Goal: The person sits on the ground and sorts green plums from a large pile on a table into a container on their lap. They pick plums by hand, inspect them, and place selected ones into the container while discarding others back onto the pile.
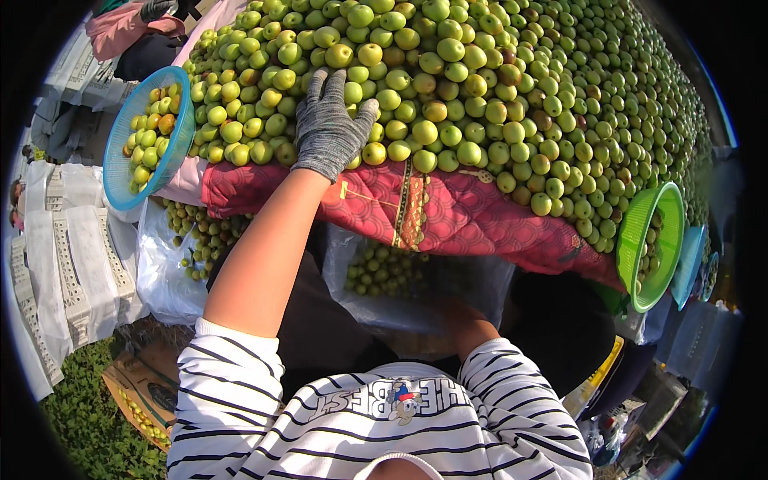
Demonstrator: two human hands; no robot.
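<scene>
My left hand [332,133], in a grey knitted glove, rests on the near edge of a large heap of green jujubes [450,135]. Its fingers are spread, with fruit beside the fingertips and between forefinger and thumb; none is clearly gripped. Below the heap's edge, my right forearm [477,333] reaches into shade under the red patterned cloth [360,195]. The right hand there is too dark to make out, close to a container lined with clear plastic [345,258]. Inside that liner lie more green jujubes [381,273].
A blue plastic basket [187,129] of fruit tilts at the heap's left; a lime-green basket [630,252] stands right. Beside my left arm sits a plastic bag [162,276] with fruit. Stacked pale crates [72,264] and a cardboard box [135,384] are farther left. Another person's sleeve [123,27] shows upper left.
</scene>
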